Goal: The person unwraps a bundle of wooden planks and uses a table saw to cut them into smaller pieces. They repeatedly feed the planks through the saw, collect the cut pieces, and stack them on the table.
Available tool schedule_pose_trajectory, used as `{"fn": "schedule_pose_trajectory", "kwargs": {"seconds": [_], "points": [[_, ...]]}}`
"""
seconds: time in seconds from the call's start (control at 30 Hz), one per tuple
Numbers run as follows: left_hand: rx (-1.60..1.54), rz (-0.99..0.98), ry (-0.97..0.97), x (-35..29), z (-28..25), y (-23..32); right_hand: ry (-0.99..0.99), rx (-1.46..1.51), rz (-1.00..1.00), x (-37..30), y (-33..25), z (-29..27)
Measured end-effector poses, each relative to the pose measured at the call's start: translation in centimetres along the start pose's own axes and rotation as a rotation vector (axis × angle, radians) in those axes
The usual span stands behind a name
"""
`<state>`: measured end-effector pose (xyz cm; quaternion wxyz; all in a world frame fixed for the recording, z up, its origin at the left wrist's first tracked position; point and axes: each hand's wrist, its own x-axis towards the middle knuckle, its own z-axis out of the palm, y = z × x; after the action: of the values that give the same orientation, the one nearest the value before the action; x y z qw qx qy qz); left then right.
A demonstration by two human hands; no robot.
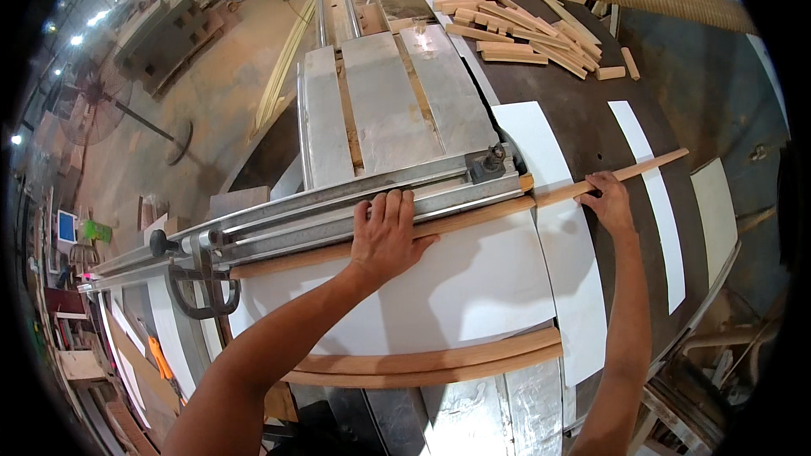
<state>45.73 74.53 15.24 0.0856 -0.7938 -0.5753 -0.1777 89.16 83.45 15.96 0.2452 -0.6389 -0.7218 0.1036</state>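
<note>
A: What is seen first, taking the largest things?

B: The middle is filled by a pale metal machine bed [389, 110], bordered on the right by a dark tabletop [591, 110]. The bed is crossed by a long metal fence [312, 234].

A: And what is laid on these surfaces?

B: A broad white panel [473, 287] is spread on the near side of the fence. Further right, a narrower white sheet [579, 304] and a slim white band [663, 211] are placed. Toward the far edge of the tabletop, wood offcuts [532, 29] are heaped.

A: Where is the wood being handled?

B: A long wooden strip [481, 219] is set along the fence's near side. It is continued to the right by a shorter wooden length [557, 193], by which the sheet and the band are crossed. A break is seen between these 2; whether their ends are touching cannot be told.

A: How are the hands placed?

B: The left hand's [382, 232] 4 fingers are bent over the fence, slightly parted, with the thumb stretched out beside the long strip; whether the strip is gripped or only pressed cannot be told. By the right hand [606, 200], the shorter length is pinched between thumb and fingers.

A: Anything smaller?

B: A small dark block [487, 165] is mounted near the fence's right end.
</note>
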Motion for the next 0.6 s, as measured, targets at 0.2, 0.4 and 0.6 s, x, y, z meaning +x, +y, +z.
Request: {"fn": "schedule_pose_trajectory", "kwargs": {"seconds": [0.2, 0.4, 0.6], "points": [[-0.001, 0.011, 0.080, 0.1, 0.1, 0.0, 0.016, 0.001, -0.043, 0.0, 0.7, -0.1], [0.000, 0.015, 0.084, 0.2, -0.1, 0.2, 0.038, -0.028, -0.021, -0.6, 1.2, -0.5], [-0.016, 0.006, 0.071, -0.1, -0.5, 0.2, 0.024, -0.079, 0.041, -4.5, 2.1, -1.2]]}}
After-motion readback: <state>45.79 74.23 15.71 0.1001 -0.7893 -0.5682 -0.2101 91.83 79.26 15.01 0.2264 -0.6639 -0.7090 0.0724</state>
